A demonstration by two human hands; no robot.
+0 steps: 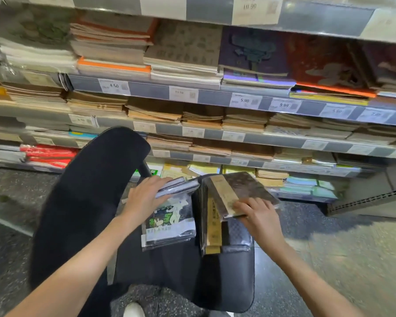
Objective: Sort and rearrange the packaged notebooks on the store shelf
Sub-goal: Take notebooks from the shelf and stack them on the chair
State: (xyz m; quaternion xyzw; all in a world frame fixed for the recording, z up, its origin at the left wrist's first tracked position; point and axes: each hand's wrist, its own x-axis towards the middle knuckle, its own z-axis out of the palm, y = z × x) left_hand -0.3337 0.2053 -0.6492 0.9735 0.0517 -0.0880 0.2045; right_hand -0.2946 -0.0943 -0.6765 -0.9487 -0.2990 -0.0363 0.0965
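Two piles of packaged notebooks lie on the seat of a black office chair (pixel 183 271). On the left pile, whose top cover shows a cartoon print (pixel 169 221), my left hand (pixel 144 195) grips the edge of a tilted wrapped notebook (pixel 181 186). On the right, my right hand (pixel 258 215) holds the near corner of a dark brown patterned notebook with a tan band (pixel 240 191), lifted at an angle above a pile of similar brown notebooks (pixel 217 232).
The chair's backrest (pixel 94 191) stands at the left. Behind it run several store shelves (pixel 215 97) stacked with notebooks and fronted by price labels. A grey perforated panel (pixel 370 197) lies low at the right. Speckled floor surrounds the chair.
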